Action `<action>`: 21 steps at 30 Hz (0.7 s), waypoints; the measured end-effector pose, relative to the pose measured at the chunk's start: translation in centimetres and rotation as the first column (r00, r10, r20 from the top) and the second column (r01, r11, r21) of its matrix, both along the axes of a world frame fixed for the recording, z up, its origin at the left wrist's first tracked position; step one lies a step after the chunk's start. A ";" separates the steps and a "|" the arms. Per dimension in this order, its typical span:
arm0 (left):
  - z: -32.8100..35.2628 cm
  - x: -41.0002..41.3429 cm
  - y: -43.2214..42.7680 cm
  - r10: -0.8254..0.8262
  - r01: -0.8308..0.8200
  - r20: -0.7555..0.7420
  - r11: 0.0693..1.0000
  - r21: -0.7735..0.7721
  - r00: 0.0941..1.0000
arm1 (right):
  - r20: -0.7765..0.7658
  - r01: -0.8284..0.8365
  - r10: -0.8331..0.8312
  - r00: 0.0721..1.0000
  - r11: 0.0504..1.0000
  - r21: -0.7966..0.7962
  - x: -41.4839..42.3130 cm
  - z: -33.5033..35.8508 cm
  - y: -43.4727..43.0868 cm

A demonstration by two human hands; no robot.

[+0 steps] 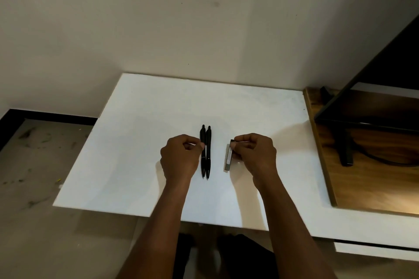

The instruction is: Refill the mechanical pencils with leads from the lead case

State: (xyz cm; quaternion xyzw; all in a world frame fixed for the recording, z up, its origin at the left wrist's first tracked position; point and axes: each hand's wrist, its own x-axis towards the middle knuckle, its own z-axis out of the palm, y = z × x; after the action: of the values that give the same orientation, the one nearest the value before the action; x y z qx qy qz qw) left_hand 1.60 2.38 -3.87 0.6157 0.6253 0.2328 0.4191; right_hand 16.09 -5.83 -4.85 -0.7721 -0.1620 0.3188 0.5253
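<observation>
Two slim black plastic mechanical pencils, lying side by side and touching near the middle of a white rectangular board, button ends away from the person, pointed tips toward. Just to the right and apart from them, a narrow grey rectangular lead case, flat on the board and parallel to the pencils. Left hand curled, thumb and forefinger tips meeting on the barrel of the left pencil about halfway along, apparently pinching it against the board. Right hand curled likewise, fingertips pinching the far end of the lead case; a thin dark line beside those fingertips, too fine to name as lead or lid. Judged as the opening step: both items grasped but not yet lifted, no pencil end seen removed, case open or closed impossible to tell. Calls next for lifting the left pencil clear of its twin, pulling off the end button to bare the lead tube, opening the case at the pinched end and tipping out a lead, with light pressure and close alignment, given a brittle lead and a narrow tube. Beyond the board: a brown wooden desk top at the right bearing a black flat monitor, a scuffed pale wall behind, a grey floor at the left.
</observation>
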 end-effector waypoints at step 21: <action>-0.2 -0.4 0.0 -0.112 0.104 -0.136 0.993 -0.063 0.984 | 0.316 -0.100 0.148 0.937 0.981 -0.163 -1.5 -1.1 1.4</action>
State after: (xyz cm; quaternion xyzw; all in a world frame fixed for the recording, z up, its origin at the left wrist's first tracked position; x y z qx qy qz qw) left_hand 1.23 2.40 -4.08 0.6515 0.6249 0.1487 0.4037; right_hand 14.58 -4.46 -5.90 -0.8384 -0.2719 0.2299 0.4127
